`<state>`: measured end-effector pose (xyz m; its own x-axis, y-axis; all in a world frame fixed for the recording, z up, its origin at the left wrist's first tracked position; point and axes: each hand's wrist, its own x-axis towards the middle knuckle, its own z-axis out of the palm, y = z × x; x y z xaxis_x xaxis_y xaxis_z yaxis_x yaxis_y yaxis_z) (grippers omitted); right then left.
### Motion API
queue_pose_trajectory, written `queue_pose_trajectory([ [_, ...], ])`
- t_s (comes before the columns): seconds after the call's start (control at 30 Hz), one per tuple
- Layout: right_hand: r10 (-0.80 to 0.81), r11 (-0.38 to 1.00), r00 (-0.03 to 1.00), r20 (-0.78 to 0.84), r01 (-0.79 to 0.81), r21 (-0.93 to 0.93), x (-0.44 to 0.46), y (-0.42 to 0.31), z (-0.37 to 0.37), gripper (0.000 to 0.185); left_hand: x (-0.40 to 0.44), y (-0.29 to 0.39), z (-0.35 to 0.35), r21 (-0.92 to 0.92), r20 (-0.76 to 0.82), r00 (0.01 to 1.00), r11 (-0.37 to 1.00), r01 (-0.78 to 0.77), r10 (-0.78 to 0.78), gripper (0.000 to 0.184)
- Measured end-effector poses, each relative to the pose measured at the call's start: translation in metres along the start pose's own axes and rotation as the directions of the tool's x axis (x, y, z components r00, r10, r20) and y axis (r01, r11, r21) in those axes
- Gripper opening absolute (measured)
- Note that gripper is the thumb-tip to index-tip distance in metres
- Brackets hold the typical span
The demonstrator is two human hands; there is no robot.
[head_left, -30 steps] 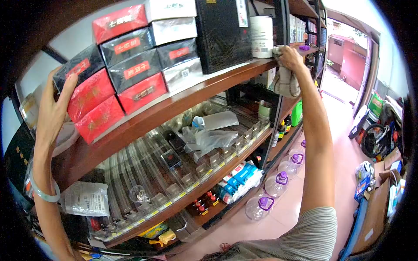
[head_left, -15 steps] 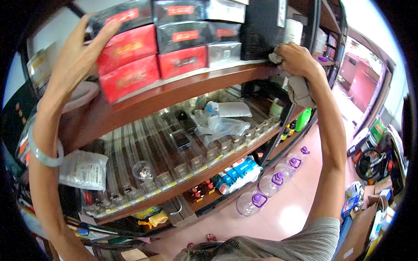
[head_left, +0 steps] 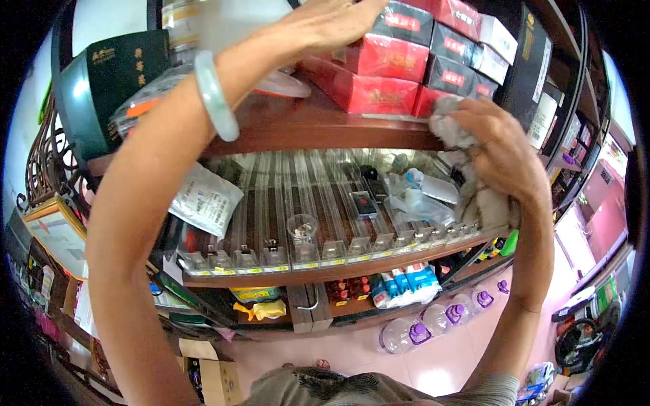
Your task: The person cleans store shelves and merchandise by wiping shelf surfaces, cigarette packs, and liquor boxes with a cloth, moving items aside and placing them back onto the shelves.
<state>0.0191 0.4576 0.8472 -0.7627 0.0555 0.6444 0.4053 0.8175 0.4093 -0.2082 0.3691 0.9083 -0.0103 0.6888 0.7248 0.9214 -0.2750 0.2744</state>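
Note:
A crumpled grey cloth point(head_left: 452, 125) is bunched in my right hand point(head_left: 501, 145), its loose end hanging below the wrist. That hand presses the cloth to the front edge of the brown shelf point(head_left: 325, 132), just under the stacked boxes. My left hand point(head_left: 338, 24) reaches up to the left side of the stack, fingers stretched out near a black box point(head_left: 403, 21); whether it touches is unclear, as the fingertips run toward the top of the view. Red boxes point(head_left: 382, 95) lie beneath the black one. A pale green bangle point(head_left: 217, 95) circles my left wrist.
Below is a slotted display shelf point(head_left: 325, 254) with a clear cup point(head_left: 301, 229), a plastic bag point(head_left: 413, 203) and a white packet point(head_left: 206, 199). A dark green box point(head_left: 112, 88) stands at left. Purple-capped bottles point(head_left: 406, 333) line the floor; an open carton point(head_left: 217, 372) sits below.
The view has swung left. My right hand has moved left along the shelf edge with the cloth, from the tall black box to below the stack. The left hand stays by the boxes.

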Motion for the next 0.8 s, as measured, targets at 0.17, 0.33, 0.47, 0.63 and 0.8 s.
queue_pose_trajectory([
  [0.17,-0.029,0.994,0.999,0.021,0.027,0.102,0.031,-0.056,-0.003,0.044,0.027,-0.046,0.026,0.019,-0.296,0.948,0.993,-0.115,0.116,0.067],
  [0.33,0.06,0.961,0.992,-0.109,-0.028,0.274,0.033,-0.039,-0.018,0.03,0.016,-0.045,0.021,-0.137,-0.149,0.988,0.989,-0.058,0.038,0.067],
  [0.47,0.281,0.94,0.9,-0.334,-0.187,0.286,0.054,-0.041,-0.046,0.027,0.008,-0.04,0.024,-0.148,-0.197,0.98,0.989,0.004,-0.034,0.068],
  [0.63,0.054,0.993,0.91,-0.411,-0.091,-0.072,0.118,-0.026,-0.056,0.034,0.01,-0.038,0.039,-0.11,-0.334,0.943,0.993,-0.05,0.011,0.051],
  [0.8,-0.005,0.999,0.985,-0.17,-0.004,-0.053,0.206,0.002,-0.052,0.038,0.005,-0.03,0.035,-0.105,-0.256,0.967,0.994,-0.043,0.014,0.039],
])
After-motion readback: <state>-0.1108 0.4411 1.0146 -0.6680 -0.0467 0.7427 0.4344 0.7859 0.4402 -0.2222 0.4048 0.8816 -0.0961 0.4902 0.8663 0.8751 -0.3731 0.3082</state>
